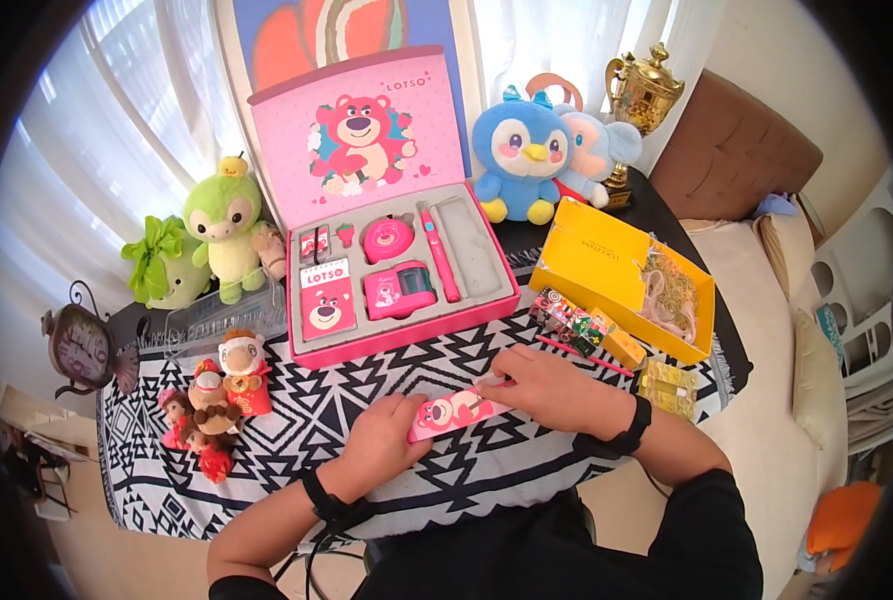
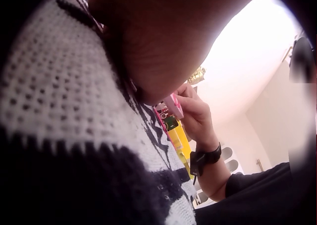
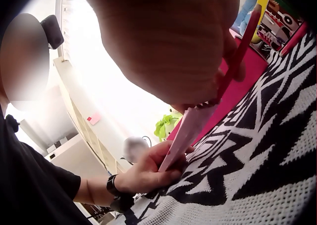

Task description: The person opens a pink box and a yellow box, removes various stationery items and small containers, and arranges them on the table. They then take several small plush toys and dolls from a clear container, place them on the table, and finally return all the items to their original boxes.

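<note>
A narrow pink box (image 1: 449, 416) with a bear print is held above the patterned cloth. My left hand (image 1: 385, 440) grips its left end, thumb on top; the right wrist view shows the same hand (image 3: 151, 171) around the lower end of the box (image 3: 184, 136). At the box's other end is my right hand (image 1: 557, 392), fingers curled. A thin pink-red stick (image 3: 243, 51) lies in that hand, its lower end close to the box's end; whether it enters the box is hidden. The left wrist view shows the right hand (image 2: 198, 117) by the box (image 2: 174, 107).
Behind the hands stands an open pink gift set (image 1: 407, 325) with items in grey slots. To the right are a yellow box (image 1: 592, 250), small patterned boxes (image 1: 564, 318), loose pink sticks and a clear yellow case (image 1: 670, 390). Small dolls (image 1: 212, 400) sit left; plush toys (image 1: 522, 150) stand behind.
</note>
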The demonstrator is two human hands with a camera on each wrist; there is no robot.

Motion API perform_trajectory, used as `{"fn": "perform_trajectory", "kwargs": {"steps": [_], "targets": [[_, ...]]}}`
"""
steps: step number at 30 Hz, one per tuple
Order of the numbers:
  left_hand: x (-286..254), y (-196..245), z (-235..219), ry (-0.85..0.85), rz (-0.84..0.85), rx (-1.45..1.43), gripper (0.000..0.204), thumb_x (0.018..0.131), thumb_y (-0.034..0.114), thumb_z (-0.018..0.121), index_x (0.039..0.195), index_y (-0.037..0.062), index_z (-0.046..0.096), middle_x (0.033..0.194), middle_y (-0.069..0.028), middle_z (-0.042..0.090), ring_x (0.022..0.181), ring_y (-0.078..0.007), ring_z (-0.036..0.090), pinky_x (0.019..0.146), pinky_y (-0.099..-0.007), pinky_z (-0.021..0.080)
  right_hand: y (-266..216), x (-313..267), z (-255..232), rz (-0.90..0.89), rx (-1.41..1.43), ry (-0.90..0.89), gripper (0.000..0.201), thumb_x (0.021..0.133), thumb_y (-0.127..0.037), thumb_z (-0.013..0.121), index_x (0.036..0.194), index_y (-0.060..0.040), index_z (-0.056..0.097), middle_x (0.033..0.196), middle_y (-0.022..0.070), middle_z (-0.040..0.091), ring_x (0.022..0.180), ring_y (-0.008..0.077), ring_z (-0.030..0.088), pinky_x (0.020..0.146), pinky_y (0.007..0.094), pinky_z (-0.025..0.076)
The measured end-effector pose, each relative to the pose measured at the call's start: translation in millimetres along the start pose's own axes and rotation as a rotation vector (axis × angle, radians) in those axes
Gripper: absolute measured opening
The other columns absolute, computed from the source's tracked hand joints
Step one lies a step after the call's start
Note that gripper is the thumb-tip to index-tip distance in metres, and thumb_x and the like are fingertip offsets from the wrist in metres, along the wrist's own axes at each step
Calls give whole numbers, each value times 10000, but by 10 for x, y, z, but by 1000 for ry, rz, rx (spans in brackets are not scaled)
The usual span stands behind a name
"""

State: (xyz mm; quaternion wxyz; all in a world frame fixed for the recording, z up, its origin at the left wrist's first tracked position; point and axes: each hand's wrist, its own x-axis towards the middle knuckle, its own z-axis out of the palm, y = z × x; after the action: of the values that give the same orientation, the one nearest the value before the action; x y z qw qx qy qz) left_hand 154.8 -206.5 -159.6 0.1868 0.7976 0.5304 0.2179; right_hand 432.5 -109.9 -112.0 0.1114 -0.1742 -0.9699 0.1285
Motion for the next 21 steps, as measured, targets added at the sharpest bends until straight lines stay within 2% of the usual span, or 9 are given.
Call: {"fn": "perform_trajectory", "kwargs": {"steps": [3,7,9,13,15,16,18,21], "targets": [[-4,-15,12,4,3,-1,522,740,161,773,1210,7,606,928,-168,617,898,-370,632,803,-448,533,-6,-9,-4,38,57,-12,463,795,14,668,1243,-100,674,1046,102,550,1004,284,574,787,381,506],[-2,13,-1,1,-11,9,525,740,159,772,1214,7,605,930,-168,618,903,-371,632,809,-448,534,25,4,41,71,77,-28,465,784,22,675,1235,-92,672,1012,103,551,976,291,579,779,383,504],[1,21,-7,1,-13,5,526,739,156,771,1215,8,605,931,-168,618,902,-371,633,808,-448,535,49,25,74,71,158,30,343,840,-14,643,1177,-70,672,1007,119,556,994,288,586,760,397,516],[-9,2,1,21,0,-15,524,738,149,769,1217,10,605,932,-169,617,894,-371,633,798,-449,537,91,0,81,48,99,156,300,849,-51,677,1149,-45,664,1021,134,584,981,305,601,786,407,514],[-18,-5,10,30,2,-18,528,738,148,769,1220,9,603,929,-169,615,894,-372,633,797,-449,536,117,-46,69,194,-80,417,318,843,-50,715,1159,-27,684,1070,140,620,1000,317,617,847,399,517],[-23,-7,15,38,7,-22,532,738,147,769,1223,8,601,927,-169,613,894,-372,632,796,-449,536,125,-90,63,190,-80,413,318,843,-50,715,1159,-27,684,1070,140,620,1000,317,617,847,399,517],[-28,-13,21,39,4,-16,534,738,147,769,1225,10,599,926,-169,613,895,-373,632,797,-450,535,108,-187,69,478,4,439,343,886,-89,706,1216,-10,656,1145,164,605,1057,344,605,908,417,504],[-13,3,19,30,-4,-13,538,738,149,770,1228,14,596,927,-170,613,898,-373,631,798,-453,534,63,-249,176,446,144,441,414,914,-134,704,1295,-4,607,1240,197,564,1147,368,579,962,433,497]]}}
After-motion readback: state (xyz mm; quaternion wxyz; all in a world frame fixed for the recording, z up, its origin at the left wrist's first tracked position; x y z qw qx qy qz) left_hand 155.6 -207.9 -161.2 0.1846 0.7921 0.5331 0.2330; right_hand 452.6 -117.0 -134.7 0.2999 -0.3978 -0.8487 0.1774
